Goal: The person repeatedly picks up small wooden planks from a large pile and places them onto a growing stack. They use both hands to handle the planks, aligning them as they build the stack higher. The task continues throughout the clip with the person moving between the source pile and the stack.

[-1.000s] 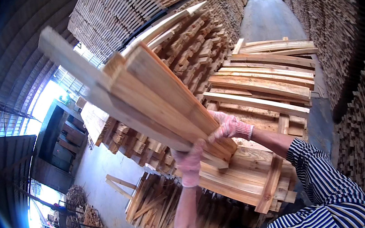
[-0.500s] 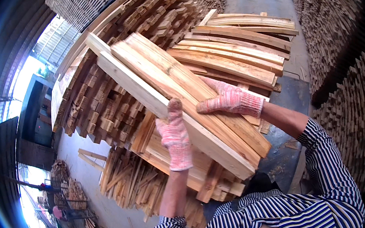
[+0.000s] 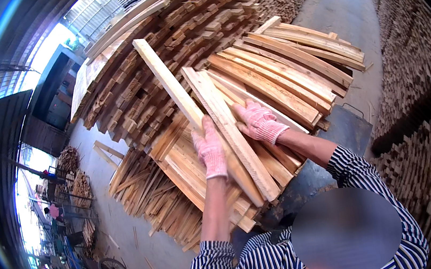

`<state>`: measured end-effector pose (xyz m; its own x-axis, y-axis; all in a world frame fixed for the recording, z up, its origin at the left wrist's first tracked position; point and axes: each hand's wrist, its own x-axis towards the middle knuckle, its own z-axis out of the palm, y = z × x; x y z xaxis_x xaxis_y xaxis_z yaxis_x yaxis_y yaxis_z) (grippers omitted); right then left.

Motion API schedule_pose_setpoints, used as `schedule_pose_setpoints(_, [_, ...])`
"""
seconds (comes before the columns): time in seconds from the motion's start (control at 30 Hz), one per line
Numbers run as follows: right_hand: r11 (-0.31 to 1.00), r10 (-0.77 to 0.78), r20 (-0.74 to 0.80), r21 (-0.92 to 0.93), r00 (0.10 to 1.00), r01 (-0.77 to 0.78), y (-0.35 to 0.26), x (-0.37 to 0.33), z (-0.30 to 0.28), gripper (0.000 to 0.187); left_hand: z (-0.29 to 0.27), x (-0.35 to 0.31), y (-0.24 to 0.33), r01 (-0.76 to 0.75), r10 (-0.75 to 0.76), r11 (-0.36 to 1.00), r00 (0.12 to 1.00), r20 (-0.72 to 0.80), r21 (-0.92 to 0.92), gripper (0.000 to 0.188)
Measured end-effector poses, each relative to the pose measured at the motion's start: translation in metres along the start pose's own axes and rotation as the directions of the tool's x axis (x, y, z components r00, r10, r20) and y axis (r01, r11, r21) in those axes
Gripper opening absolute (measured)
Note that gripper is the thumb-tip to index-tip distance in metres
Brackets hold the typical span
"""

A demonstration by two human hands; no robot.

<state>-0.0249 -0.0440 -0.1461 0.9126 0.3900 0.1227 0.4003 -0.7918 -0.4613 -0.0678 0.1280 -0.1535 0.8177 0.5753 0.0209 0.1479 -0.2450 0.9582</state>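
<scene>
My left hand [image 3: 210,150], in a pink-white knit glove, is closed on a long pale wooden plank [image 3: 167,81] that slants across the pile. Right of it, a second wooden plank [image 3: 231,122] lies at a similar slant, between my two hands. My right hand [image 3: 260,121], gloved alike, bends its fingers against that second plank's right side; its fingertips are partly hidden among the boards. Below both hands are more loose planks [image 3: 183,157], lying side by side on the pile.
A tall stack of sawn lumber [image 3: 137,109] rises at the far left. More planks [image 3: 283,72] lie fanned out to the right, beside a dark metal plate [image 3: 341,132]. Thin offcuts [image 3: 153,196] heap at the lower left. Along the right stands a wall of stacked wood [image 3: 412,29].
The planks between my hands have separated, with a gap between the left one and the second one. My right hand has shifted slightly left. The view has turned a little.
</scene>
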Motion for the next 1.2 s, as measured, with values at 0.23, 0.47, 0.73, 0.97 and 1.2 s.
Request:
schedule_pose_setpoints(0.23, [0.995,-0.071,-0.069,0.062,0.995,0.075,0.037,-0.003,-0.005,0.058,-0.098,-0.03,-0.007,-0.172,0.136,0.969,0.971,0.198,0.18,0.049])
schedule_pose_setpoints(0.47, [0.675,-0.492,-0.225,0.512,0.841,0.532,0.004,-0.04,-0.029,0.086,-0.093,-0.072,0.092,0.072,0.091,0.819,0.963,0.254,-0.569,0.035])
schedule_pose_setpoints(0.73, [0.347,-0.438,0.322,0.922,0.84,-0.172,-0.022,-0.094,-0.08,0.103,-0.038,-0.058,0.16,-0.133,0.178,0.705,0.984,-0.008,-0.697,0.049])
schedule_pose_setpoints(0.97, [0.214,-0.425,0.117,0.977,0.898,-0.026,-0.003,-0.013,-0.176,0.085,-0.028,0.007,0.094,-0.311,0.321,0.934,0.947,0.028,-0.175,0.069])
schedule_pose_setpoints(1.2, [-0.06,-0.308,0.075,0.993,0.948,-0.099,-0.009,0.256,-0.299,0.058,0.0,0.028,-0.034,0.18,-0.144,0.883,0.983,-0.115,0.433,0.108])
